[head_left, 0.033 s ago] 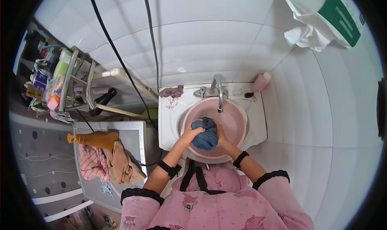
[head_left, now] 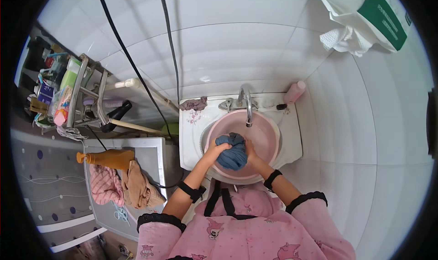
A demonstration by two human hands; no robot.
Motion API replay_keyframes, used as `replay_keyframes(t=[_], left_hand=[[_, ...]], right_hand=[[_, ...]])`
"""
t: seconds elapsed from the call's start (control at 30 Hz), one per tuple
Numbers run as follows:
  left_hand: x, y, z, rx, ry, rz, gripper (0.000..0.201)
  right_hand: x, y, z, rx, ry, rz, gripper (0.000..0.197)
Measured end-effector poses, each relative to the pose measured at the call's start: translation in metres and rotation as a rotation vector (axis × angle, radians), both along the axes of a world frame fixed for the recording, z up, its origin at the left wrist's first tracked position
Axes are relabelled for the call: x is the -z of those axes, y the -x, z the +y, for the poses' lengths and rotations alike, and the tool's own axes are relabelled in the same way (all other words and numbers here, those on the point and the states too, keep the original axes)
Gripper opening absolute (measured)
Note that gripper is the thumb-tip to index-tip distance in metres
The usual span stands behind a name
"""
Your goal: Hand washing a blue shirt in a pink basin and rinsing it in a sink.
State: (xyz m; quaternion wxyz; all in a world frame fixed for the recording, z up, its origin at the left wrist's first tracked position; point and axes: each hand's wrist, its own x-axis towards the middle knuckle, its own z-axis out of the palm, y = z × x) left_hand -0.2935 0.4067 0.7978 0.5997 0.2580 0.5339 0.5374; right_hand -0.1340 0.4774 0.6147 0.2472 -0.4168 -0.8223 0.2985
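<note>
White tiled walls (head_left: 255, 46) are enclosing a corner where a white sink (head_left: 292, 144) with a chrome tap (head_left: 246, 106) is standing, two black cables (head_left: 169, 50) are hanging down, a cluttered metal rack (head_left: 80, 98) is leaning left, and glare is showing on the tiles.

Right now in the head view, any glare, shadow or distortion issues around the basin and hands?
Head view: strong fisheye, tile lines bow and corners go black; a small glare spot on the wall above the faucet; soft cable shadows on the tiles; left hand, right hand and blue cloth in the pink basin evenly lit, sharp.
</note>
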Motion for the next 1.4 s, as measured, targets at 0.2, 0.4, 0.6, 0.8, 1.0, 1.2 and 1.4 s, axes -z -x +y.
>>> replay_keyframes(t=[0.2,0.4,0.6,0.8,1.0,1.2,1.4], left_hand=[[-0.016,-0.003,0.013,-0.269,0.149,-0.534,0.026],[-0.007,-0.002,0.029,-0.347,-0.077,-0.821,0.047],[0.021,0.006,0.036,-0.503,-0.157,-0.587,0.042],[0.057,0.015,0.024,-0.486,-0.095,-0.124,0.022],[0.078,0.014,0.01,-0.253,-0.148,0.709,0.034],[0.038,-0.009,0.019,0.208,-0.287,0.961,0.037],[0.036,-0.01,0.02,0.296,-0.324,0.72,0.036]], right_hand=[[-0.018,-0.004,0.012,-0.159,0.543,0.49,0.062],[-0.079,0.004,-0.009,0.051,0.974,0.325,0.065],[-0.104,0.0,-0.009,-0.136,0.812,-0.086,0.054],[-0.142,-0.005,-0.01,-0.15,0.293,-0.178,0.039],[-0.161,-0.017,-0.014,-0.279,-0.209,-0.256,0.031],[-0.168,-0.021,-0.007,-0.343,-0.218,-0.12,0.027],[-0.168,-0.017,-0.008,-0.226,0.052,0.013,0.035]])
